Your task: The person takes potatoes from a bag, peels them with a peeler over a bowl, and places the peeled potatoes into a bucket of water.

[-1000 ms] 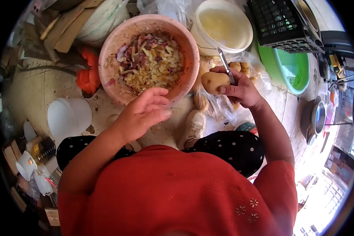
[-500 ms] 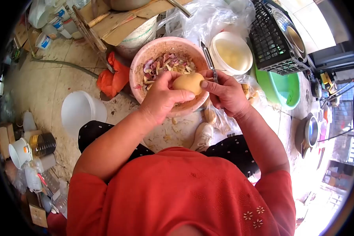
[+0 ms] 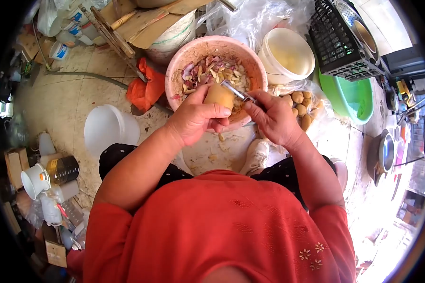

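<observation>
Over the near side of a pink basin (image 3: 174, 80), my left hand (image 3: 198, 113) is wrapped round a potato (image 3: 219, 97). My right hand (image 3: 275, 118) grips a metal peeler (image 3: 234, 89), its blade end against the top of the potato. Peelings (image 3: 217, 70), pale and purple, lie in the basin. To the right of the basin, several unpeeled potatoes (image 3: 301, 104) sit in a clear plastic bag. A white bucket (image 3: 290, 54) behind them holds pale contents in liquid.
A green tub (image 3: 347, 99) and black crate (image 3: 340, 47) stand at the right. A white container (image 3: 109, 129) stands left of my knees, with an orange bag (image 3: 148, 87) behind it. An oil bottle (image 3: 63, 170) lies farther left.
The potato has passed from my right hand to my left. The peeler has swung down onto it, and the view has shifted, so the basin appears farther right than at first.
</observation>
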Motion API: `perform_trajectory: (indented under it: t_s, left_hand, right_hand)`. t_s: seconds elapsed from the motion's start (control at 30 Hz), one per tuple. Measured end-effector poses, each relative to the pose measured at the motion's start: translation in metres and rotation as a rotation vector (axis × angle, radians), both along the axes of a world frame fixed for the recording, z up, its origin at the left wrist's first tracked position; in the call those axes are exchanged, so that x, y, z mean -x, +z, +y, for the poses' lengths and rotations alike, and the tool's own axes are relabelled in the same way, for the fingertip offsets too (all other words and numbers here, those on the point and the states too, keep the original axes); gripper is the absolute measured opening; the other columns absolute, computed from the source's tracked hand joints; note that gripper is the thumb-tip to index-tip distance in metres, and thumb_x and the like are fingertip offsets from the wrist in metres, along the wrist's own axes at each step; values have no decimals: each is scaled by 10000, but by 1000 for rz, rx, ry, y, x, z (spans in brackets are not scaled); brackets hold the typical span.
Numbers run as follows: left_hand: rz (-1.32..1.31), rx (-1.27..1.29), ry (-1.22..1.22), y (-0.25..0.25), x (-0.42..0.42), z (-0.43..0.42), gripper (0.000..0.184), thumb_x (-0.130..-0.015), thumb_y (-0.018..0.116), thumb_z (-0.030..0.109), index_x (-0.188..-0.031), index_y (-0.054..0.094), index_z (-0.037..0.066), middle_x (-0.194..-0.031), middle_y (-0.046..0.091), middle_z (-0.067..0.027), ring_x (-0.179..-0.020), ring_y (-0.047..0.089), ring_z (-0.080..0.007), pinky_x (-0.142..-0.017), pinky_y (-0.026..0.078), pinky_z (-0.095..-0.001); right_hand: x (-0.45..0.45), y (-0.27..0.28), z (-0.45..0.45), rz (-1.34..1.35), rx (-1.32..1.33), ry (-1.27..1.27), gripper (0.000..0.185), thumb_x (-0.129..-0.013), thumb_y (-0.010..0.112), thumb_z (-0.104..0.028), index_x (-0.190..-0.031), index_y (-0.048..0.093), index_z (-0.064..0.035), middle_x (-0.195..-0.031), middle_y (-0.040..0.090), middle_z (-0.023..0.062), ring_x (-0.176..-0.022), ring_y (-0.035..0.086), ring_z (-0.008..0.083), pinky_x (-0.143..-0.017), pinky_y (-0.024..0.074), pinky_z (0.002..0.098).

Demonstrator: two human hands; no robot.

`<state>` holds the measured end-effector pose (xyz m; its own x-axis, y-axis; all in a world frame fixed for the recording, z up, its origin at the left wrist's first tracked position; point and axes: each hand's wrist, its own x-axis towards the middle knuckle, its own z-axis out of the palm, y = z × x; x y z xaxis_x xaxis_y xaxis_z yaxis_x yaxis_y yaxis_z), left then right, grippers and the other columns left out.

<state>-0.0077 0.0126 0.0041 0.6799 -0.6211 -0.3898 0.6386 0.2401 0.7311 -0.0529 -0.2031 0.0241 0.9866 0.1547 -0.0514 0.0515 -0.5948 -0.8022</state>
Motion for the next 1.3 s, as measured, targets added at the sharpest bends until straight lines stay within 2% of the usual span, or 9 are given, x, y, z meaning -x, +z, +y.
perform_trajectory:
  t_s: [0.37,0.4,0.5,0.57,0.67,0.87,0.97,1.03,1.3]
  left_hand:
    - [42,-178,-71,-4,6,-3,552,-764,704,34,-1234,415,43,-880,587,-50,-636,570,-129,-494,445,-251]
    - [26,-181,-123,1,8,-4,566,-760,704,29,-1245,412,41,-880,586,-49,-633,564,-125,-491,440,-246]
    - [-74,-177,-109,9,20,-10,580,-755,712,33,-1251,410,40,-880,582,-51,-630,558,-121,-485,433,-237]
    - [-68,-221,-62,0,16,-8,594,-754,713,27,-1270,419,40,-905,572,-53,-631,556,-122,-478,427,-240]
    - [-72,-331,-20,-5,11,-8,589,-763,710,16,-1285,437,32,-900,569,-42,-613,547,-112,-472,415,-235]
    - [5,-338,-57,-20,6,-7,635,-724,741,42,-1273,422,43,-833,583,-32,-583,526,-100,-474,391,-221]
    - [-22,-397,-109,-5,13,-13,679,-713,738,26,-1307,409,35,-862,584,-37,-579,510,-93,-464,368,-222]
    - [-24,-315,-127,-2,14,-13,700,-712,740,12,-1325,402,16,-927,596,-48,-659,561,-108,-538,455,-235]
    - [-72,-418,27,-27,12,-16,723,-687,744,-53,-1328,420,26,-1092,593,-51,-885,605,-128,-779,521,-269]
  right_hand:
    - [11,-29,7,-71,167,-31,252,-940,538,-279,-1092,621,-96,-899,671,173,-839,649,366,-749,526,440]
    - [-3,-43,-2,163,268,-102,261,-949,506,-288,-1097,627,-110,-933,672,183,-862,648,368,-773,526,440]
    - [-18,-61,-26,312,428,-122,283,-956,483,-300,-1108,627,-109,-967,676,186,-884,649,370,-780,525,439]
    - [-11,-52,-25,-19,279,-22,283,-952,498,-299,-1072,629,-78,-928,674,191,-865,650,366,-759,523,442]
    - [1,-32,1,25,118,-15,263,-947,513,-296,-1043,616,-74,-851,660,172,-820,649,351,-719,519,447]
    - [9,-38,9,-103,221,49,246,-945,517,-312,-1043,586,-97,-876,669,156,-817,646,363,-708,511,471]
    - [-17,-58,-12,257,399,-61,275,-948,477,-300,-1017,603,-66,-861,670,192,-848,646,376,-742,510,478]
    - [-19,-53,-17,272,425,-65,278,-947,473,-293,-1011,607,-58,-861,669,200,-850,646,381,-749,509,479]
    - [19,-27,15,-9,192,71,276,-936,504,-318,-1001,617,-75,-832,663,186,-794,653,368,-700,515,476]
